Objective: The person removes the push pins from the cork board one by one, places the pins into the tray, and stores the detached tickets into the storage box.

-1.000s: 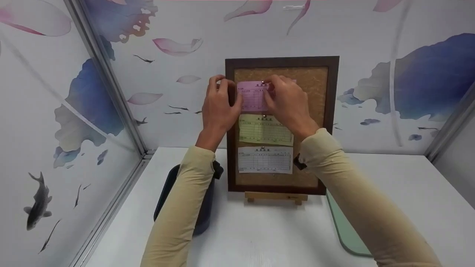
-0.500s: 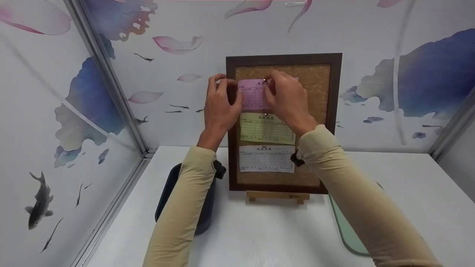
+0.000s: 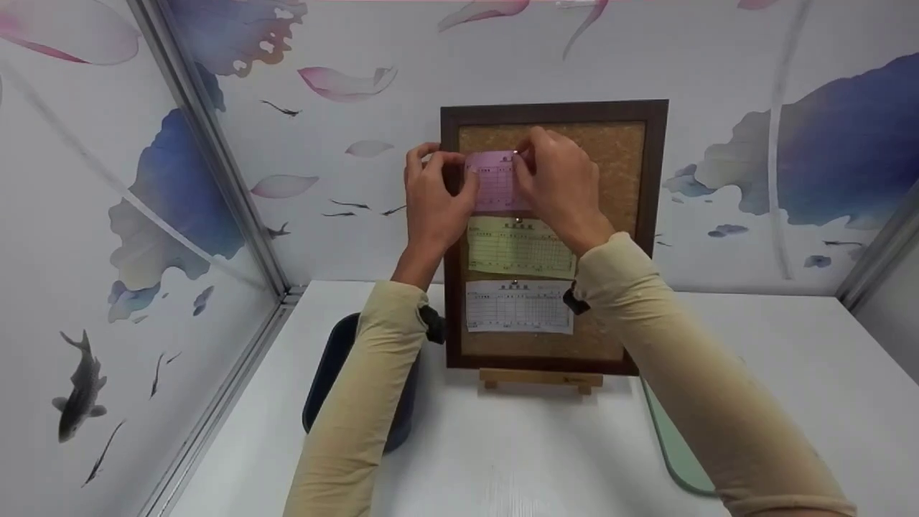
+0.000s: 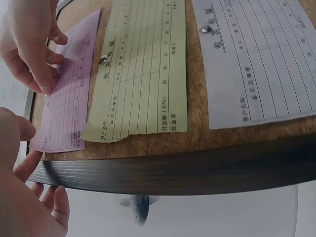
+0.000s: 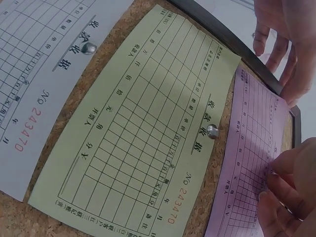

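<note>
A pink receipt slip [image 3: 492, 183] lies at the top of a framed cork board [image 3: 610, 165]. My right hand [image 3: 563, 183] pinches a silver push pin [image 3: 515, 152] at the slip's upper middle, covering the slip's right part in the head view. My left hand [image 3: 436, 197] is at the slip's left edge, thumb and index fingertips apart and touching the paper near its corner. Its other fingers [image 4: 60, 205] reach past the dark frame. Below hang a yellow-green receipt [image 3: 520, 248] and a white receipt [image 3: 520, 307], each with a silver pin at its top.
The board leans on a small wooden easel [image 3: 542, 377] on a white table [image 3: 495, 459]. A dark blue tray [image 3: 402, 424] stands left under the left forearm. A green mat or tray [image 3: 682, 456] lies right, partly under the right sleeve. Printed wall panels stand behind.
The head view has shifted slightly, so the board sits a little higher and further right. Both hands stay at the pink slip, with the right fingers still at the pin.
</note>
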`<state>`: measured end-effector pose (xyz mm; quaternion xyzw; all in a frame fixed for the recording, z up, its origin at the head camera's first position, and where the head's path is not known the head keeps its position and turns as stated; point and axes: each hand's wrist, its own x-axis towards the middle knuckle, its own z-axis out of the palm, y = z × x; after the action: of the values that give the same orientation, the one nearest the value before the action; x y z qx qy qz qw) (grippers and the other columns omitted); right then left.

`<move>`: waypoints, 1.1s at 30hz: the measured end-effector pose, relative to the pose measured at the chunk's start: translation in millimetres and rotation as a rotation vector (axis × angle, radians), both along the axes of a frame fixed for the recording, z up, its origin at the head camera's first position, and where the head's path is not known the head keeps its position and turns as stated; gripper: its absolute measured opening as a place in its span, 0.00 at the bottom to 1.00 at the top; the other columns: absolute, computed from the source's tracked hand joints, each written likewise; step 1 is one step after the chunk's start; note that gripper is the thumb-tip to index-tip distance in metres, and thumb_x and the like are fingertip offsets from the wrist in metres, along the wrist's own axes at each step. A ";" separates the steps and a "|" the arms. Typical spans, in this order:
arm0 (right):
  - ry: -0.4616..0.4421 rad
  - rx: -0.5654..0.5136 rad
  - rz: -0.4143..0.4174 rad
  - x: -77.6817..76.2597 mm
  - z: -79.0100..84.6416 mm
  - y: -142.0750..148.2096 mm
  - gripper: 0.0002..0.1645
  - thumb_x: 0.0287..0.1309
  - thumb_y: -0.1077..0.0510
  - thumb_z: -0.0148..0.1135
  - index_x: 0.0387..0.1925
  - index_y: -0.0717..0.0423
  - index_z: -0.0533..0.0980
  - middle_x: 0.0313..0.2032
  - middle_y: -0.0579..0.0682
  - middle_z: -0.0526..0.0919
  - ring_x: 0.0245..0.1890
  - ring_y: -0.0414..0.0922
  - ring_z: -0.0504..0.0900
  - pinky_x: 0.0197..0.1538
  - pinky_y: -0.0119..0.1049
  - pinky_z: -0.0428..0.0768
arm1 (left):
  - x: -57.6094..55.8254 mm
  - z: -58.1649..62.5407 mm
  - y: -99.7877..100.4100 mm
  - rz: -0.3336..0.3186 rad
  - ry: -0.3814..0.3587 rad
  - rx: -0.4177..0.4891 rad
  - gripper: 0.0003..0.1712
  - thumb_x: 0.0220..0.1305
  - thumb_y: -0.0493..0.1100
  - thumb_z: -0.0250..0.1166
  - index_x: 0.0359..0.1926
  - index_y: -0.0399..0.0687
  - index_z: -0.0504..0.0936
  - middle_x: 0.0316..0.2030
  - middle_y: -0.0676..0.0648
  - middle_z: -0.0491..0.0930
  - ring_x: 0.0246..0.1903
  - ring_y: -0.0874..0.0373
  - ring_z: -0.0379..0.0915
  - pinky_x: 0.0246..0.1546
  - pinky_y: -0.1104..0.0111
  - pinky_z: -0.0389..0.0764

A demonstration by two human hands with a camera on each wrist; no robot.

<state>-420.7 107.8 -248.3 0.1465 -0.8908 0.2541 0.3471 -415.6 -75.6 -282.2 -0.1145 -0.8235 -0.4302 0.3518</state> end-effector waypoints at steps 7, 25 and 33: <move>0.043 0.019 -0.021 -3.3 2.0 0.1 0.12 0.75 0.53 0.65 0.47 0.58 0.85 0.39 0.56 0.90 0.36 0.53 0.87 0.38 0.52 0.84 | -1.1 -1.8 0.3 -0.004 -0.002 0.019 0.13 0.76 0.47 0.68 0.52 0.44 0.88 0.73 0.41 0.68 0.71 0.47 0.69 0.70 0.56 0.76; 0.127 0.080 -0.074 -0.5 0.0 -0.8 0.12 0.73 0.54 0.67 0.45 0.59 0.88 0.38 0.58 0.93 0.35 0.58 0.91 0.35 0.56 0.87 | 1.5 -4.7 0.1 0.006 0.020 -0.006 0.13 0.79 0.48 0.65 0.50 0.43 0.88 0.72 0.40 0.70 0.72 0.46 0.68 0.70 0.55 0.75; 0.141 0.107 -0.091 0.8 -0.6 -0.6 0.15 0.75 0.51 0.67 0.46 0.59 0.88 0.39 0.59 0.93 0.38 0.61 0.91 0.37 0.60 0.87 | 3.5 -5.2 1.1 0.013 0.036 -0.012 0.13 0.79 0.48 0.65 0.50 0.43 0.88 0.71 0.39 0.70 0.70 0.45 0.70 0.69 0.55 0.77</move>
<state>-419.9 107.2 -248.9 0.1417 -0.8822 0.1794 0.4117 -412.1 -74.5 -287.4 -0.1188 -0.8202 -0.4210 0.3686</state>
